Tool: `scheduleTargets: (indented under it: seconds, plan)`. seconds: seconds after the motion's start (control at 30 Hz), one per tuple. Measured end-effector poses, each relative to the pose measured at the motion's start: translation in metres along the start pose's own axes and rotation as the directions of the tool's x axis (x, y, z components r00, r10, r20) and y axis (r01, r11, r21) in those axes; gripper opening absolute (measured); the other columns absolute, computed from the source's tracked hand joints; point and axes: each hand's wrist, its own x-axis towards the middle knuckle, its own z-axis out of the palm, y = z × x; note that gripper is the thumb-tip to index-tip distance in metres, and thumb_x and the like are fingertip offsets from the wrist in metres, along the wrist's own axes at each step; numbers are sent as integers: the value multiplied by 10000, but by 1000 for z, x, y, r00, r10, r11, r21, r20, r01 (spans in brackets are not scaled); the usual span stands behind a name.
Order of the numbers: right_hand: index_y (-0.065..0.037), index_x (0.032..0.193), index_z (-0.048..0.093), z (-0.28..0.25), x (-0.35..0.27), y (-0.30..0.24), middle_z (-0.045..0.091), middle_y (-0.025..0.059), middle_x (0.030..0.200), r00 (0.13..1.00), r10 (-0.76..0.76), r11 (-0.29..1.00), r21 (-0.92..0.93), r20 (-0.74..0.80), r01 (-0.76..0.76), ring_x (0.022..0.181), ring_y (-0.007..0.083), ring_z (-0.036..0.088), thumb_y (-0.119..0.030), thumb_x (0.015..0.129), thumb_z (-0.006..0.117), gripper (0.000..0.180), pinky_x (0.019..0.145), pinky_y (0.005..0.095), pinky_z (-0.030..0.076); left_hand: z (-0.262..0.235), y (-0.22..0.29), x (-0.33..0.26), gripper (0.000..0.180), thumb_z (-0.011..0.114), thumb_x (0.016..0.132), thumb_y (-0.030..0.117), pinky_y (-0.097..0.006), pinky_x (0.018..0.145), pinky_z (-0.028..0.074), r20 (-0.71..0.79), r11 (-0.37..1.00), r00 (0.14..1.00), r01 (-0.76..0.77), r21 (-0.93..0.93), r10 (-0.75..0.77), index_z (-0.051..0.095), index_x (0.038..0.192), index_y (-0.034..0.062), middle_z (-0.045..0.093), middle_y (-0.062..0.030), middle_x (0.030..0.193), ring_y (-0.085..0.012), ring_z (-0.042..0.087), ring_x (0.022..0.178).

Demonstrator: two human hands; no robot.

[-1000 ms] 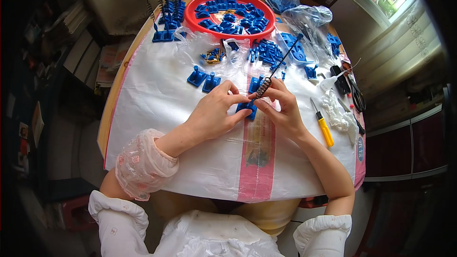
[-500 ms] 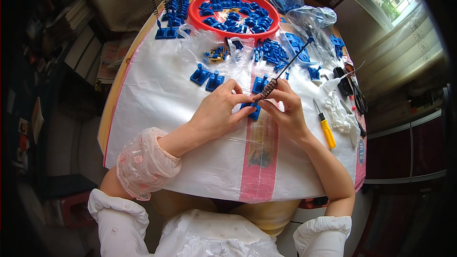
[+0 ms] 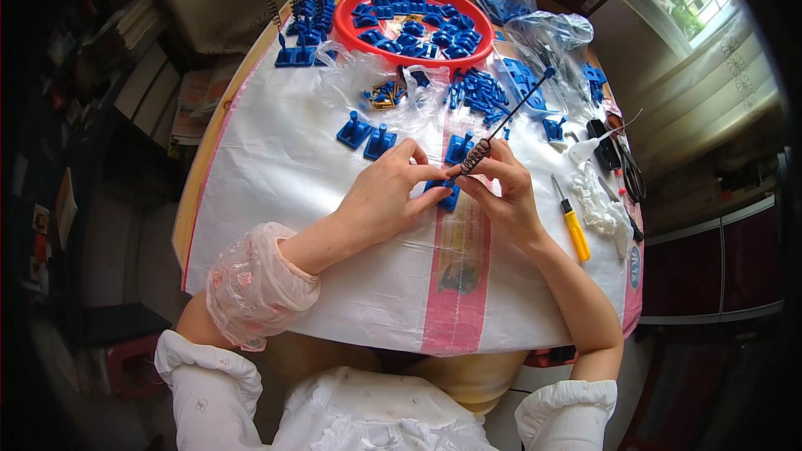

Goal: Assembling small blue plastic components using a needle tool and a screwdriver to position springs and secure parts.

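Between my hands is a blue plastic base, partly hidden by fingers. My left hand has thumb and index finger closed on it from the left. A black coiled spring with a thin rod, tipped in blue, slants up to the right. My right hand pinches its lower end at the base; where the two meet is hidden by fingertips. Just beyond stands another blue base with a post. Two similar blue bases sit to the left of it.
A red tray of blue parts stands at the back, beside finished-looking sprung pieces. Small blue pins and brass screws lie on plastic bags. At right are a yellow-handled screwdriver, white crumpled cloth and scissors.
Hardly anything differs. Both hands keep their grip, and the rod's tip stands very slightly farther right, as does the whole view.
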Motion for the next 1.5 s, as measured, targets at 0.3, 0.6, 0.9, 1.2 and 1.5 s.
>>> scheduleTargets:
  seconds: [0.3, 0.6, 0.9, 1.2, 1.5]
  plan:
    - [-20, 928, 732, -1, 0, -2, 633, 77, 951, 1000, -3, 1000, -13, -2, 3, 937, 236, 570, -61, 824, 831, 150, 841, 365, 438, 0, -2, 0, 256, 777, 931, 230, -378, 831, 516, 1, 1000, 1000, -12, -8, 12, 780, 1147, 95, 622, -117, 1052, -271, 631, 935]
    - [-20, 917, 698, -4, 1, -6, 612, 57, 936, 1000, 22, 1000, -7, 10, -22, 912, 213, 532, -76, 826, 834, 173, 810, 345, 403, 0, -2, 0, 245, 777, 932, 230, -375, 844, 519, 5, 1000, 1000, 1, -11, -1, 776, 1128, 84, 626, -122, 1062, -272, 635, 951]
    - [-25, 888, 685, -3, 2, -5, 594, 49, 915, 1000, 16, 1000, 0, 8, -16, 893, 209, 514, -65, 817, 833, 168, 806, 346, 390, 0, -1, 0, 249, 776, 934, 235, -370, 837, 522, 8, 1000, 1000, 1, -8, -1, 778, 1122, 72, 626, -118, 1066, -269, 636, 950]
    - [-17, 886, 684, -2, 2, -4, 587, 55, 908, 1000, 8, 1000, 1, 5, -8, 894, 222, 500, -49, 815, 830, 166, 805, 354, 390, 0, -1, -1, 260, 773, 938, 245, -368, 831, 528, -8, 1000, 1000, -13, 7, 13, 780, 1133, 73, 629, -117, 1066, -266, 645, 950]
    - [-19, 881, 686, -1, 2, -4, 586, 52, 904, 1000, 13, 1000, 13, 2, -13, 887, 218, 496, -56, 816, 832, 164, 794, 352, 388, 0, 0, -1, 263, 777, 935, 245, -370, 837, 527, -4, 1000, 1000, -2, 11, 2, 780, 1138, 77, 631, -118, 1063, -269, 646, 959]
